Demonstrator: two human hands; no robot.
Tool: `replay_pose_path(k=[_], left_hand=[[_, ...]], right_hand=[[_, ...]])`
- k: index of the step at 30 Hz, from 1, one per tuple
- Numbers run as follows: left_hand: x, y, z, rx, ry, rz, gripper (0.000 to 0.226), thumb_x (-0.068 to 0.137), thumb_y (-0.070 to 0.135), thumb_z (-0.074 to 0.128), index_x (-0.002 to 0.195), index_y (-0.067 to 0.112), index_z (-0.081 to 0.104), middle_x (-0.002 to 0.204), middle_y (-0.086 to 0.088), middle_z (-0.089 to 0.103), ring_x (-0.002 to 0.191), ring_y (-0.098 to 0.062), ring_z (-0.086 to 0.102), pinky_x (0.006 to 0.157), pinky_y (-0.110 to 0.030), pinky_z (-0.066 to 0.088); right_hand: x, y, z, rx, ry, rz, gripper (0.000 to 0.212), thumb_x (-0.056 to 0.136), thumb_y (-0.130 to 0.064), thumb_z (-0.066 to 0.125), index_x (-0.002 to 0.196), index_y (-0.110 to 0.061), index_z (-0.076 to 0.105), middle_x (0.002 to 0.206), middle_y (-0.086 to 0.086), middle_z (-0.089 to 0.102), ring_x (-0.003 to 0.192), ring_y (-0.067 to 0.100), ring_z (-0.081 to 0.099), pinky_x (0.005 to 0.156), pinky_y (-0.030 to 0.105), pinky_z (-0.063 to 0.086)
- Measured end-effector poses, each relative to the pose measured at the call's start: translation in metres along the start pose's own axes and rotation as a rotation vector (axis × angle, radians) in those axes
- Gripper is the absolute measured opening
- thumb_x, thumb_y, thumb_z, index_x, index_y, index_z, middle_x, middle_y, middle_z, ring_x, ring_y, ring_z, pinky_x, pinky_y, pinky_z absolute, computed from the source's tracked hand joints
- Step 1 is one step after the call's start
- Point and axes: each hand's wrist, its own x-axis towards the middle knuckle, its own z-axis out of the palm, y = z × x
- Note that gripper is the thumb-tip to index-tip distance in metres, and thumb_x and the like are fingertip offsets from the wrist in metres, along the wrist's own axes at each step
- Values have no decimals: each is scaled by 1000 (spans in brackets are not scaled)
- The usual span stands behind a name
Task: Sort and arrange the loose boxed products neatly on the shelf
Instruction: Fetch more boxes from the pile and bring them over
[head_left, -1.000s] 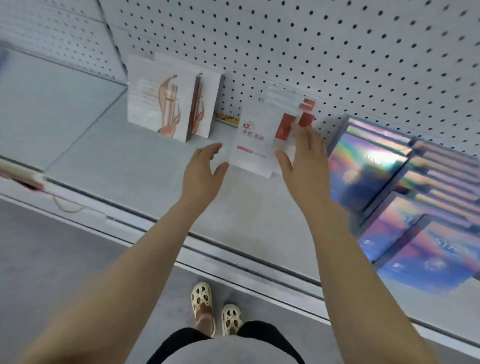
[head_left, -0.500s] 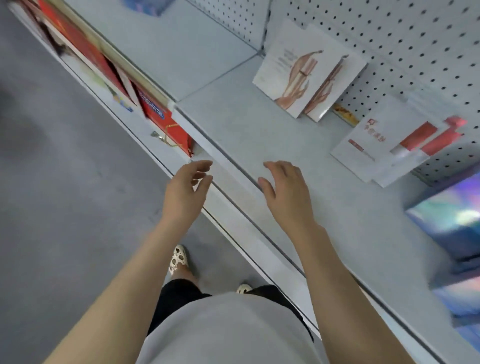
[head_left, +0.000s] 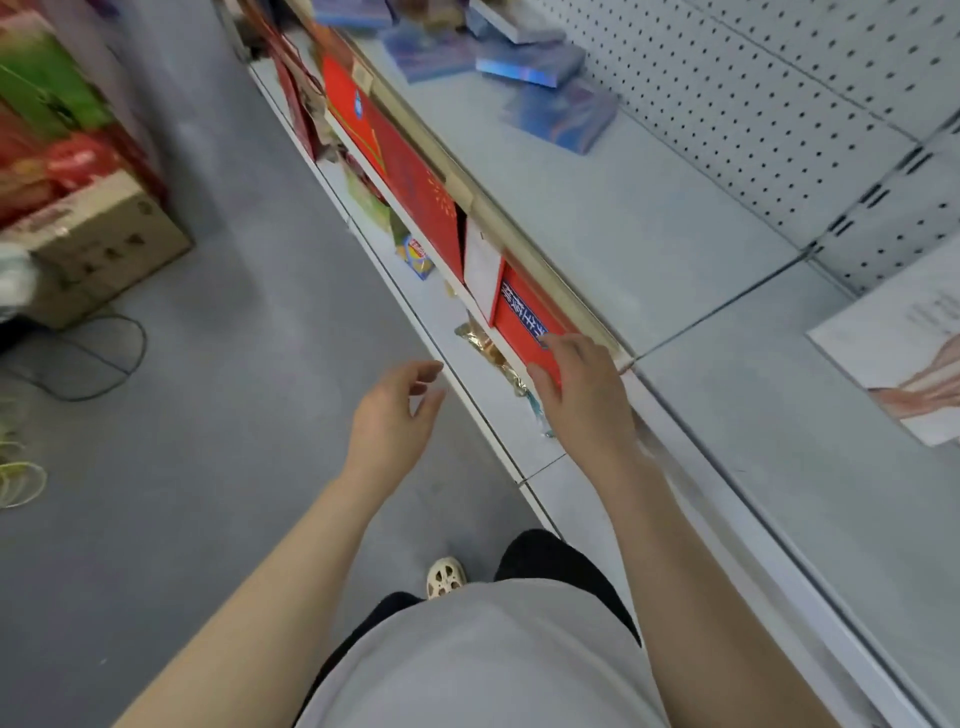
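The right hand (head_left: 582, 395) reaches over the front lip of the upper shelf (head_left: 649, 244), its fingers loosely spread and lying against the near corner of a red box with a blue label (head_left: 524, 317) that stands on the lower shelf (head_left: 457, 343) just under that lip. Whether the fingers grip the box or only touch it cannot be told. The left hand (head_left: 395, 415) hangs over the floor (head_left: 218, 364), just off the lower shelf's front edge, fingers relaxed and slightly curled, holding nothing.

The loose boxed products lie far along the upper shelf: several blue boxes (head_left: 530, 62) scattered at odd angles near the pegboard back wall (head_left: 769, 104), one more blue box (head_left: 561, 117) lying flat a little nearer. Between them and the right hand the upper shelf's surface is a wide bare stretch, crossed by a seam where two shelf panels meet. At the right edge of view a white box with a pinkish picture (head_left: 904, 353) lies on the upper shelf, cut off by the frame.

On the lower shelf a large red box (head_left: 410, 182) and a white box (head_left: 480, 270) stand beside the labelled one, with small packets (head_left: 415, 254) in front, leaving a narrow strip along the edge. A cardboard carton (head_left: 98, 244) sits on the floor to the left, well apart, with a cable (head_left: 88, 358) looping beside it.
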Motion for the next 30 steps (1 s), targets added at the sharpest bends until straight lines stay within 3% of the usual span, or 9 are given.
replay_pose_path(k=[4, 8, 14, 16, 19, 22, 25, 28, 30], left_hand=[[68, -18, -33, 19, -14, -10, 29, 92, 19, 60, 121, 23, 61, 108, 13, 61, 98, -9, 60, 88, -35, 51], [157, -29, -52, 83, -52, 24, 35, 93, 23, 59, 128, 23, 56, 122, 7, 60, 108, -10, 57, 87, -25, 43], [316, -16, -77, 241, -66, 140, 44, 96, 28, 56, 138, 21, 47, 139, -1, 48, 121, -20, 51, 91, -24, 34], [368, -6, -86, 290, -77, 182, 48, 96, 31, 55, 142, 19, 43, 144, -2, 45, 129, -21, 45, 97, -27, 34], [440, 13, -91, 344, -104, 261, 56, 96, 33, 55, 145, 14, 39, 148, -7, 40, 135, -26, 38, 108, -34, 31], [501, 36, -85, 400, -165, 365, 63, 94, 37, 56, 147, 8, 36, 149, -14, 39, 138, -30, 35, 113, -37, 27], [557, 61, -63, 438, -223, 486, 68, 95, 43, 52, 149, 9, 30, 154, -15, 31, 142, -30, 28, 116, -38, 23], [607, 82, -26, 519, -355, 591, 67, 97, 48, 44, 151, 15, 24, 158, -11, 25, 145, -28, 24, 117, -39, 22], [634, 91, -2, 566, -435, 693, 69, 96, 52, 40, 148, 8, 31, 154, -18, 31, 141, -35, 31, 115, -43, 26]], right_hand=[[63, -26, 25, -15, -1, -33, 35, 97, -28, 57, 126, -9, 59, 120, 9, 61, 110, 25, 52, 94, 34, 41], [150, -27, 43, -26, -8, 8, 39, 98, -32, 53, 132, -14, 55, 128, 6, 57, 116, 25, 49, 98, 36, 41], [320, 5, 56, -64, 166, 87, 45, 98, -30, 53, 136, -7, 52, 129, 17, 58, 116, 35, 51, 101, 40, 38], [379, 24, 57, -110, 188, 146, 50, 94, -30, 56, 135, -1, 51, 125, 22, 59, 113, 41, 53, 98, 45, 40], [447, 45, 56, -184, 92, 341, 59, 94, -31, 58, 142, 0, 42, 131, 26, 54, 121, 42, 49, 99, 47, 39], [480, 55, 66, -255, -67, 504, 68, 97, -47, 47, 150, -7, 30, 141, 26, 43, 129, 40, 43, 102, 47, 39], [481, 58, 88, -367, -228, 539, 71, 97, -62, 31, 153, -19, 24, 156, 23, 25, 141, 39, 26, 109, 51, 27], [469, 52, 103, -372, -189, 542, 75, 90, -61, 27, 149, -17, 38, 154, 25, 32, 139, 46, 32, 109, 56, 28], [463, 45, 101, -336, -174, 575, 75, 88, -61, 23, 149, -20, 41, 154, 21, 34, 140, 45, 34, 109, 55, 29]])
